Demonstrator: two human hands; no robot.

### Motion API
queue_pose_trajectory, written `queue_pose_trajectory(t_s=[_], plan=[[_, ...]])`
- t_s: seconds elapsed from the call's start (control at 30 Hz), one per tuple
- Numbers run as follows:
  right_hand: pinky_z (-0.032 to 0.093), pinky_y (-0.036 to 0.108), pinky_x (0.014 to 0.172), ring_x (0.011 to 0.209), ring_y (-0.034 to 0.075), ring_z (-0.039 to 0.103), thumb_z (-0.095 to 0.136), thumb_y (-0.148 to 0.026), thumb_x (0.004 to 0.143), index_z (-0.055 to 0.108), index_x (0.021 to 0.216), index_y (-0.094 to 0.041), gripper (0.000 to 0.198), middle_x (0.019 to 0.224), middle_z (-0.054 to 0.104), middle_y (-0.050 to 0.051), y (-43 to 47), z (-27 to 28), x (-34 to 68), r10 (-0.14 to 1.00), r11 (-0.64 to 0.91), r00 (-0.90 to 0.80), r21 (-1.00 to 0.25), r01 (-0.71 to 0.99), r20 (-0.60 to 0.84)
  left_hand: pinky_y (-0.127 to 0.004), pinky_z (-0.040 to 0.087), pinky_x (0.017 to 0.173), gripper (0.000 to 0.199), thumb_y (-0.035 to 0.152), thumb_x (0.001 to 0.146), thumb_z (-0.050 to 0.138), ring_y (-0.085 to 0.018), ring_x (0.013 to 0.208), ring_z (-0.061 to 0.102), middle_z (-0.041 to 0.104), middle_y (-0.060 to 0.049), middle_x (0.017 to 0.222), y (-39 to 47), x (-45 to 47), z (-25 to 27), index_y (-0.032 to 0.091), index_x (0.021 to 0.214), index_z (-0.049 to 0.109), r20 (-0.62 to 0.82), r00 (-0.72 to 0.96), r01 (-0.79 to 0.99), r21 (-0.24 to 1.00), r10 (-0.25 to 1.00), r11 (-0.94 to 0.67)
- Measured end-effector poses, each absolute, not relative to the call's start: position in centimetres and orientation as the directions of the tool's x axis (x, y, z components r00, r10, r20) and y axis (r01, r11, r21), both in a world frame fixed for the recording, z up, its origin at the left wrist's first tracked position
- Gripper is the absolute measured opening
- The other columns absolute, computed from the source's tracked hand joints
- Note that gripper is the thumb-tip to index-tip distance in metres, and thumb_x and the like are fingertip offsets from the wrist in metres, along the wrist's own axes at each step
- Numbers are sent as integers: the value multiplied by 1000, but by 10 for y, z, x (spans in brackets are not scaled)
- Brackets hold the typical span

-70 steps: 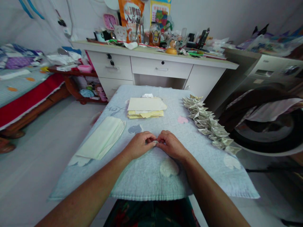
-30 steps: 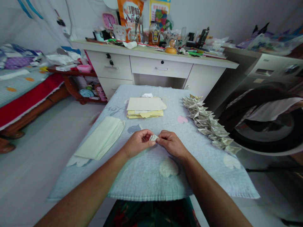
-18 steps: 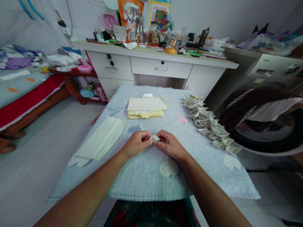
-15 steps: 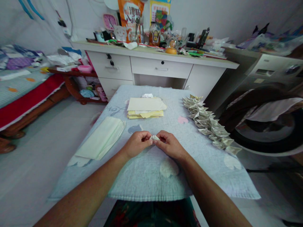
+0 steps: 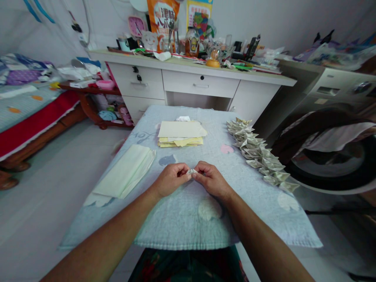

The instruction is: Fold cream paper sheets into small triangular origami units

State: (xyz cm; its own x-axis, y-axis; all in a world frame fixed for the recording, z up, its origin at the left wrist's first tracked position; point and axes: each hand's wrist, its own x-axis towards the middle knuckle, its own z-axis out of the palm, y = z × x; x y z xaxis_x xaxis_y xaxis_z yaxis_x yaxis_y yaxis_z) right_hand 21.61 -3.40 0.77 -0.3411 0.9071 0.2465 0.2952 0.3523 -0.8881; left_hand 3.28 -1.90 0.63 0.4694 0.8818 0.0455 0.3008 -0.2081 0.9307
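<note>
Between my hands is a small piece of folded paper, pale with darker print, mostly covered by the fingertips. My left hand pinches its left side, thumb below and index finger above. My right hand pinches the right side in the same way. Both hands are close together over the cloth-covered table. To the right runs a long cluster of pointed folded paper pieces, set in rows. Beyond the hands lies a stack of cream and yellow paper. Pale green sheets lie to the left.
A white desk crowded with jars, bags and small items stands behind the table. At the right is a washing machine with its door open and cloth in it. A bed and a low wooden shelf are at the left.
My fingers have closed in slightly over the folded paper, so less of it shows. The stacks and the paper cluster have not moved.
</note>
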Motion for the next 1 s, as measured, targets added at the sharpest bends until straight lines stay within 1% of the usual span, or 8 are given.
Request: queue_pose_trajectory(t_s=[0.17, 0.37, 0.47, 0.6, 0.67, 0.77, 0.9, 1.0], plan=[[37, 25, 68, 70, 13, 49, 57, -44, 88, 60, 72, -17, 31, 71, 51, -1, -34, 10, 218, 908, 331, -362, -892, 309, 211, -20, 29, 52, 25, 37, 79, 61, -8, 58, 38, 42, 5, 63, -19, 33, 7, 15, 71, 54, 50, 464, 268, 943, 884, -195], [40, 25, 70, 76, 14, 52, 57, -39, 88, 65, 84, -17, 23, 79, 58, 1, -34, 9, 221, 910, 309, -377, -887, 343, 171, -20, 30, 53, 23, 36, 80, 59, -8, 57, 40, 44, 4, 62, -17, 29, 4, 14, 71, 56, 68, 438, 278, 938, 896, -207], [39, 25, 68, 72, 13, 51, 58, -37, 88, 65, 81, -17, 23, 75, 57, 1, -33, 8, 222, 917, 316, -355, -878, 361, 184, -20, 31, 53, 22, 35, 80, 60, -9, 57, 41, 47, 4, 63, -16, 28, 4, 14, 73, 57, 70, 438, 286, 934, 896, -213], [38, 25, 68, 71, 13, 51, 58, -35, 88, 65, 78, -17, 23, 73, 54, 0, -33, 9, 222, 904, 354, -362, -870, 344, 225, -20, 33, 53, 24, 37, 77, 64, -9, 58, 43, 51, 3, 65, -17, 30, 6, 13, 81, 63, 73, 442, 307, 924, 894, -227], [38, 26, 69, 72, 13, 51, 58, -35, 88, 66, 79, -17, 22, 73, 55, 0, -33, 10, 221, 898, 368, -373, -866, 339, 235, -21, 32, 53, 25, 38, 77, 64, -9, 57, 43, 51, 3, 63, -18, 31, 7, 13, 79, 64, 62, 425, 319, 923, 903, -214], [38, 25, 69, 72, 13, 50, 58, -34, 88, 66, 80, -17, 20, 74, 55, 0, -34, 10, 220, 893, 373, -389, -858, 353, 229, -21, 31, 52, 24, 37, 77, 63, -9, 56, 42, 51, 3, 61, -19, 31, 8, 13, 74, 63, 52, 404, 330, 923, 913, -198], [39, 26, 69, 73, 14, 51, 57, -36, 88, 65, 81, -17, 21, 75, 57, 1, -34, 10, 219, 900, 353, -389, -854, 382, 198, -21, 30, 52, 22, 35, 79, 60, -9, 56, 41, 48, 4, 60, -18, 30, 6, 14, 75, 63, 67, 424, 352, 907, 903, -232], [39, 27, 71, 74, 14, 52, 56, -37, 89, 65, 79, -18, 23, 73, 56, 0, -34, 11, 218, 894, 370, -392, -850, 375, 216, -21, 29, 51, 22, 35, 80, 59, -9, 55, 40, 46, 4, 60, -18, 29, 5, 14, 76, 63, 71, 434, 363, 899, 898, -246]])
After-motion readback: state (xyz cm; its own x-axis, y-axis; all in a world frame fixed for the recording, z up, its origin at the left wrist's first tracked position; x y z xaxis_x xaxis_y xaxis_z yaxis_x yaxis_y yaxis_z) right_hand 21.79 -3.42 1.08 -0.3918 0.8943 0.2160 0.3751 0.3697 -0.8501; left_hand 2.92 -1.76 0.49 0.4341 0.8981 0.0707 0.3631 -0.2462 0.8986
